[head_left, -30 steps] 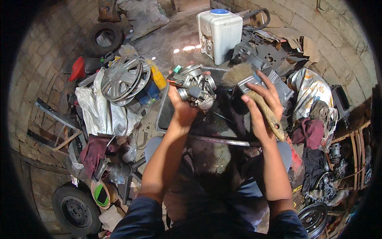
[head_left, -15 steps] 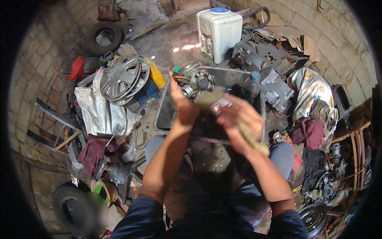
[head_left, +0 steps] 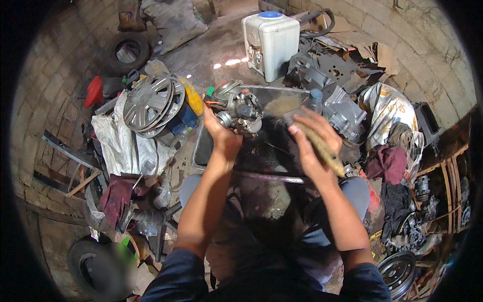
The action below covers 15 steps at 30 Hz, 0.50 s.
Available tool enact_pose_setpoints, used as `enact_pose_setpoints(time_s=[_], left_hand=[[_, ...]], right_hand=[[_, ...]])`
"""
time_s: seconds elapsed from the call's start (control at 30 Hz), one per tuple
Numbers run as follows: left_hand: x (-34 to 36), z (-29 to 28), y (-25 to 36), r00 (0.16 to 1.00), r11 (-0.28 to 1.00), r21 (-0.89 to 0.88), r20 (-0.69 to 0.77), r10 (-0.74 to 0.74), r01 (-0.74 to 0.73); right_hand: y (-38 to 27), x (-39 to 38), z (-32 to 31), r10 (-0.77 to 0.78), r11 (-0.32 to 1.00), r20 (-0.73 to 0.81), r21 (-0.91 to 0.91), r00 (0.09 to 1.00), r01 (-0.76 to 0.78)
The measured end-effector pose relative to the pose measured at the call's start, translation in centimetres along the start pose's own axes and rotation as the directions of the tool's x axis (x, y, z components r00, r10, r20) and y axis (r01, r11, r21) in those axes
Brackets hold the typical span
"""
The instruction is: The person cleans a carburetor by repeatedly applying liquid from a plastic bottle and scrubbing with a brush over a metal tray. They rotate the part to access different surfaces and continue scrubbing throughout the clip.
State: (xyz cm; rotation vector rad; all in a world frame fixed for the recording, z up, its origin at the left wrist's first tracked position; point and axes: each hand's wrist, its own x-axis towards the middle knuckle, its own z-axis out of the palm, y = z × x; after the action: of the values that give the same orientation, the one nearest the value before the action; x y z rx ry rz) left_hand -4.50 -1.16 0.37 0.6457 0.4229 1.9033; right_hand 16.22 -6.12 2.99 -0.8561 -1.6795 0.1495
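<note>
A metal carburetor [head_left: 245,110] with a green and an orange bit on its left side is gripped in my left hand [head_left: 224,140], held up above a dark rectangular tub [head_left: 264,155]. In my right hand [head_left: 318,146] is a paintbrush [head_left: 283,105] with a pale wooden handle, its bristles pointing up and left. The bristles are just right of the carburetor, apart from it. A clear bottle with a blue cap [head_left: 315,98] stands at the tub's far right corner.
A white container with a blue lid [head_left: 270,45] stands beyond the tub. To the left are stacked wheel covers [head_left: 150,103] and a white sack [head_left: 109,138]. Metal castings [head_left: 343,115] and another sack [head_left: 386,108] lie to the right. A tyre [head_left: 80,261] sits at lower left.
The brush, formerly blurred against the carburetor's lower right, has moved up and right, away from it. The carburetor has turned slightly and come a little lower. The whole view has shifted slightly.
</note>
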Motion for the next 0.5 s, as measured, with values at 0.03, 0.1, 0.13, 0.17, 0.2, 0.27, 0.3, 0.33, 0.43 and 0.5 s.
enact_pose_setpoints(time_s=[0.03, 0.1, 0.13, 0.17, 0.2, 0.27, 0.3, 0.33, 0.43, 0.5], left_hand=[[0.0, -0.1, -0.2, 1.0, 0.999, -0.029, -0.009, -0.018, 0.018], [0.3, -0.7, -0.8, 0.999, 0.999, -0.031, -0.021, -0.034, 0.034], [0.5, -1.1, -0.9, 1.0, 1.0, 0.011, -0.016, -0.006, 0.007], [0.4, -1.2, -0.8, 1.0, 0.998, 0.054, -0.014, 0.018, -0.017], [0.4, -1.4, -0.8, 0.999, 0.994, 0.097, -0.011, 0.042, -0.04], [0.5, -1.3, -0.3, 0.998, 0.999, 0.011, -0.05, -0.032, 0.033], [0.6, -1.0, -0.1, 0.995, 0.997, -0.034, -0.066, -0.071, 0.069], [0.3, -0.7, -0.1, 0.995, 0.997, -0.032, -0.068, -0.073, 0.071], [0.3, -1.0, -0.4, 0.996, 0.998, 0.008, -0.068, -0.058, 0.058], [0.2, -1.0, -0.8, 0.989, 0.994, -0.019, -0.102, -0.109, 0.107]], right_hand=[[-0.9, -0.5, 0.3, -0.01, 1.0, 0.044, 0.006, 0.999, 0.01], [-2.0, -2.0, 1.6, -0.128, 0.988, 0.075, 0.098, 0.989, 0.121], [-2.3, -2.2, 1.5, -0.132, 0.974, 0.077, 0.195, 0.988, 0.115], [-2.3, -2.2, 1.4, -0.098, 0.974, 0.091, 0.214, 0.991, 0.076], [-2.2, -2.1, 1.2, -0.063, 0.972, 0.105, 0.233, 0.992, 0.037], [-1.6, -0.9, 1.2, 0.022, 0.994, 0.027, 0.11, 0.999, -0.025], [-0.1, -0.3, 1.1, -0.084, 0.996, 0.029, 0.026, 0.996, 0.083], [-0.3, -0.5, 1.1, 0.145, 0.986, -0.022, 0.084, 0.989, -0.143], [-1.6, -1.3, 1.1, -0.098, 0.989, 0.036, 0.11, 0.995, 0.094], [-2.0, -2.0, 1.6, -0.214, 0.971, 0.063, 0.122, 0.975, 0.205]])
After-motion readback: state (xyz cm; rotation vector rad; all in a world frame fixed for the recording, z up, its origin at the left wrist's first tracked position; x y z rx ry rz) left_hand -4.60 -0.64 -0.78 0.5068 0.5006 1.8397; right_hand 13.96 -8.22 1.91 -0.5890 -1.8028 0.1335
